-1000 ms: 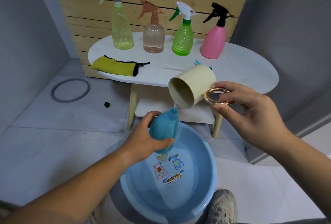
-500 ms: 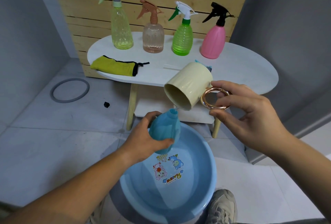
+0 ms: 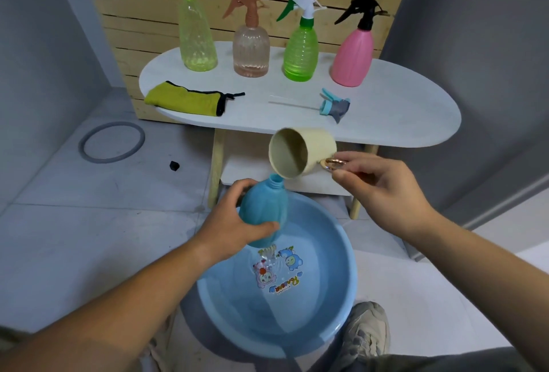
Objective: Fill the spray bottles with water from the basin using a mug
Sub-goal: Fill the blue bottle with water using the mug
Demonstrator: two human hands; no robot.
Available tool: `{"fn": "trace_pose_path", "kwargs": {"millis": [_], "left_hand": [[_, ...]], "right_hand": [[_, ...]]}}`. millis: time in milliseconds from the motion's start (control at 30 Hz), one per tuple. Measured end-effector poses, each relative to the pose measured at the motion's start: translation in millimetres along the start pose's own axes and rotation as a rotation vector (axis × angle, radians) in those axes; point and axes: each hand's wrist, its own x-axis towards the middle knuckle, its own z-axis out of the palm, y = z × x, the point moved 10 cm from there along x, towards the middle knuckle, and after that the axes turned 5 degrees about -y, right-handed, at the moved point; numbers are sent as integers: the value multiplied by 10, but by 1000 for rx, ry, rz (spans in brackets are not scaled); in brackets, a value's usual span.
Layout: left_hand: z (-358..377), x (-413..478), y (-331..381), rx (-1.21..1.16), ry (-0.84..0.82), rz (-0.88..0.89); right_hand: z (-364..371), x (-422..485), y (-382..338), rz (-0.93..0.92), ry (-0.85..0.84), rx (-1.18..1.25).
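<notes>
Now | left hand (image 3: 234, 224) grips blue bottle (image 3: 265, 208) over basin (image 3: 329, 297) | right hand (image 3: 386, 190) pinches handle of tilted mug (image 3: 310, 148)

Two bare forearms are in view, uncovered as far as the frame shows, each ending in a bare hand: the left hand (image 3: 234, 223) and the right hand (image 3: 383, 190). At lower right sits a chunky sneaker (image 3: 367, 339) in beige and grey, with thick laces and a padded, layered upper. Beneath it runs a strip of dark grey-green trouser fabric (image 3: 445, 359). A sliver of a second pale shoe (image 3: 154, 354) shows just under the left forearm.
</notes>
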Motion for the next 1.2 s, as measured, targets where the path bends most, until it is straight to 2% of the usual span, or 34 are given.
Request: {"fn": "trace_pose_path", "kwargs": {"millis": [67, 167, 233, 333, 533, 700, 1000, 1200], "left_hand": [[-27, -33, -97, 6, -9, -24], [-69, -87, -265, 2, -5, -59], [-91, -110, -334, 2, 9, -75], [-109, -103, -433, -3, 27, -95], [-157, -62, -684, -20, 30, -153], [-184, -31, -819, -42, 44, -156], [-136, 77, -927, -56, 37, -130], [-108, 81, -949, -90, 41, -159]], "right_hand": [[131, 50, 314, 136, -27, 151], [440, 48, 888, 339, -139, 210], [654, 4, 1263, 459, -210, 184], [932, -26, 1755, 550, -306, 18], [1567, 8, 2447, 458, -422, -255], [1934, -22, 2683, 230, -475, -353], [2209, -42, 3095, 197, -575, -504], [2239, -36, 3138, 172, -544, -519]]}}
